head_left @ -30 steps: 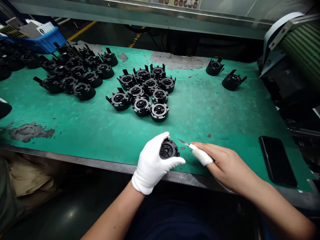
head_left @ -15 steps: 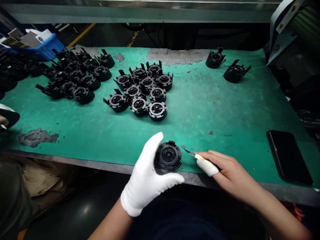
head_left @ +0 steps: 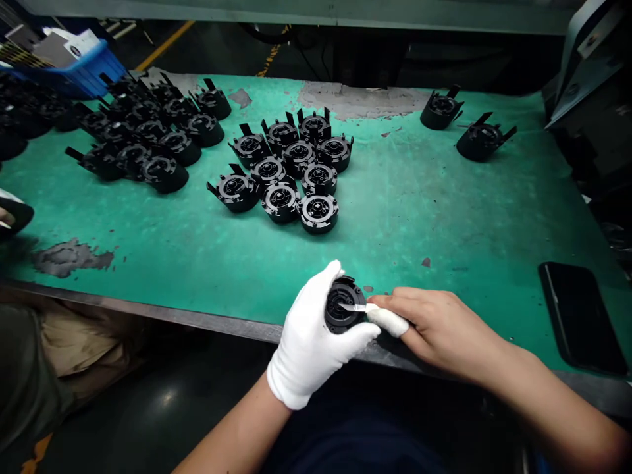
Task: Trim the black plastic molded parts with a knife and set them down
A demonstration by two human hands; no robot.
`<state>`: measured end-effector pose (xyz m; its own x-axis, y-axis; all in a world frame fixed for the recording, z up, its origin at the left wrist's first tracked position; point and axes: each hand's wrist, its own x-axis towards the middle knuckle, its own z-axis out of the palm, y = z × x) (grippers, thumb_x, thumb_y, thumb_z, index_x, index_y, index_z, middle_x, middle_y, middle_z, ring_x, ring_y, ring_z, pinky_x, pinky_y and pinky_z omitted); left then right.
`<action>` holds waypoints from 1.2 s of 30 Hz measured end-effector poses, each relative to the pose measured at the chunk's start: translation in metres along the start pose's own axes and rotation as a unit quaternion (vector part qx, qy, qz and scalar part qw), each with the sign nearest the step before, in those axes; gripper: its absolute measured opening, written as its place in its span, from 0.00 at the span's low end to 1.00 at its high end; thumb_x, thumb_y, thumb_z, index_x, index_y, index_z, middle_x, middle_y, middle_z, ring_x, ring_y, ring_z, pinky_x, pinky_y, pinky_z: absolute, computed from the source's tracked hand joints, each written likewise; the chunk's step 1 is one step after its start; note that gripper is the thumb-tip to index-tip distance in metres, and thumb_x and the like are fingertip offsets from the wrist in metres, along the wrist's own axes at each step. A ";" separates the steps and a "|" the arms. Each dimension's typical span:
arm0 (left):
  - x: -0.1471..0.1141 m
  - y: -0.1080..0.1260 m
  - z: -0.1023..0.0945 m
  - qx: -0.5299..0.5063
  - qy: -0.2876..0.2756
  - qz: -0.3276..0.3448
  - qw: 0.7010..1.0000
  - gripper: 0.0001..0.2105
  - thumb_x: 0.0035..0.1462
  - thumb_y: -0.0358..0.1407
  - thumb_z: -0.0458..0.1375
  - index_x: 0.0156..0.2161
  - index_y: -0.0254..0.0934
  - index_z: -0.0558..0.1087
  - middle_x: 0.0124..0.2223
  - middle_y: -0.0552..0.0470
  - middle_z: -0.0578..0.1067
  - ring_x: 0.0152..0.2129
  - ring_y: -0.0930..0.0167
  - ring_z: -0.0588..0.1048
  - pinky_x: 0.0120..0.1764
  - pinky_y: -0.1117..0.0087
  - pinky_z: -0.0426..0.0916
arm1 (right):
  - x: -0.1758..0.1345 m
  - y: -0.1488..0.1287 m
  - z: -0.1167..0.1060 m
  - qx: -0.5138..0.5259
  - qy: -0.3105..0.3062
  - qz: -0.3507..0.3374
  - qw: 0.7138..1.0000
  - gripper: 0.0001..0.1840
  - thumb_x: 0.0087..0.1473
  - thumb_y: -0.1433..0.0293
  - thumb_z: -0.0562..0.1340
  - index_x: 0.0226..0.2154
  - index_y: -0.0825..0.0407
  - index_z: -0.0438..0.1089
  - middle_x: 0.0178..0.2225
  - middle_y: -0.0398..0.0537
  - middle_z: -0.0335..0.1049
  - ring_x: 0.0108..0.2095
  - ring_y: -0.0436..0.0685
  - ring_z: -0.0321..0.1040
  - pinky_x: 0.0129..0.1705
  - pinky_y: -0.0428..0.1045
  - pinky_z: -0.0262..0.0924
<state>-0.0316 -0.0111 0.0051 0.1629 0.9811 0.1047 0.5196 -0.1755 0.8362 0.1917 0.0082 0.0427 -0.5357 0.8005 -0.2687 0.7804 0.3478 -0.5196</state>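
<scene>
A round black plastic part (head_left: 340, 318) with raised rings and tabs lies at the front edge of the green bench. My left hand (head_left: 316, 336), in a white glove, curls round its left side, fingers at the far rim and thumb at the near rim. Bare except for a white cover on the thumb, my right hand (head_left: 434, 326) grips a small craft knife (head_left: 356, 307) with a pale handle. The knife's blade reaches over the middle of the part's face; whether the tip touches it I cannot tell.
Several similar black parts (head_left: 318, 209) stand grouped beyond my hands, with another cluster (head_left: 165, 172) to the left. Two more, one of them this part (head_left: 480, 139), sit at the back right. A phone (head_left: 582, 316) lies at right. A blue bin (head_left: 93, 72) and another person's hand (head_left: 6, 217) are at left.
My left hand has closed in on the round part. The knife in my right hand has moved left, from beside the part to over its face. The view has shifted slightly.
</scene>
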 end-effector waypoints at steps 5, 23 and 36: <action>0.001 0.000 0.003 0.001 0.015 0.006 1.000 0.43 0.50 0.43 0.70 0.67 0.37 0.56 0.59 0.42 0.72 0.55 0.60 0.75 0.60 0.55 0.70 | 0.006 0.001 -0.005 -0.074 0.008 0.021 0.997 0.22 0.64 0.71 0.54 0.57 0.42 0.71 0.40 0.46 0.76 0.39 0.59 0.75 0.36 0.50 0.60; 0.001 -0.004 0.004 0.001 0.019 0.030 0.999 0.43 0.49 0.45 0.71 0.66 0.37 0.57 0.60 0.39 0.71 0.58 0.57 0.72 0.61 0.52 0.68 | 0.013 -0.013 -0.023 -0.209 -0.013 0.030 0.977 0.19 0.62 0.69 0.56 0.53 0.41 0.72 0.38 0.45 0.78 0.32 0.58 0.75 0.26 0.50 0.46; 0.001 -0.007 0.004 0.001 0.021 0.042 0.999 0.43 0.49 0.47 0.71 0.66 0.38 0.58 0.61 0.40 0.71 0.59 0.58 0.72 0.62 0.54 0.68 | -0.002 -0.008 0.005 0.065 -0.057 0.027 0.996 0.13 0.64 0.71 0.52 0.43 0.49 0.71 0.35 0.46 0.77 0.34 0.58 0.74 0.35 0.50 0.59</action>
<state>-0.0319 -0.0094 -0.0024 0.1695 0.9657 0.1967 0.5080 -0.2566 0.8223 0.1847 0.0010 0.0437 -0.5334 0.7534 -0.3846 0.7645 0.2348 -0.6003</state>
